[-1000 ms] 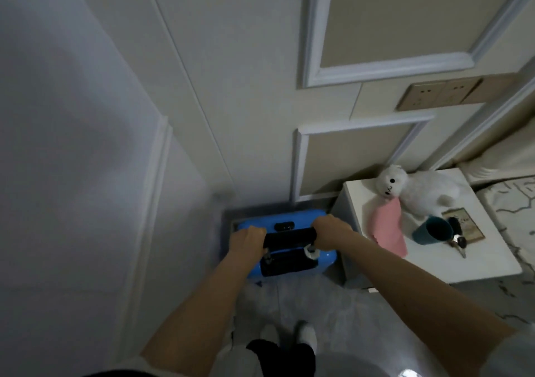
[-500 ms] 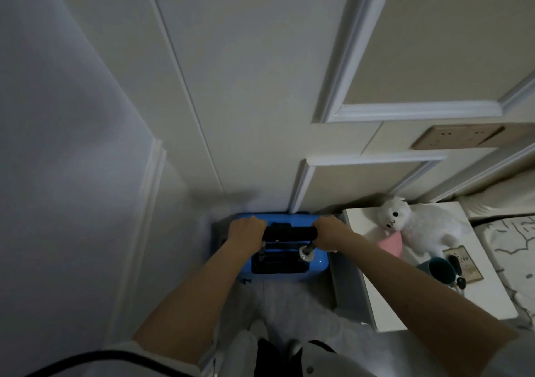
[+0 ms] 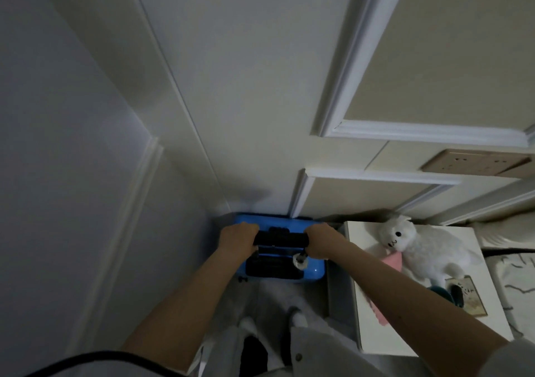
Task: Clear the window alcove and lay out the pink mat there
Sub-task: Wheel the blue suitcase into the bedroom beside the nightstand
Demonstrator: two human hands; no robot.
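Hands at the telescopic handle of a blue suitcase (image 3: 314,272), seen from above in dim light. We see the left hand (image 3: 237,239) curled round the left end of the black handle bar (image 3: 280,239), knuckles up, with the forearm running straight down toward the lower left. The right hand (image 3: 322,242) wraps the bar's right end in the same manner, its forearm stretched diagonally toward the lower right corner and crossing in front of a white bedside table (image 3: 385,339). Both arms are extended, nearly parallel, wrists level with the bar. The suitcase stands upright on the floor in the corner, its back edge against the panelled wall (image 3: 246,101) and its right side just beside the table. On the table we note a white plush toy (image 3: 425,249) lying over a pink cloth (image 3: 393,261), which the right forearm partly hides; we cannot tell whether this is the mat. A dark teal cup (image 3: 443,292) and a small framed card (image 3: 472,298) sit near the toy. Wall sockets (image 3: 474,162) appear above.
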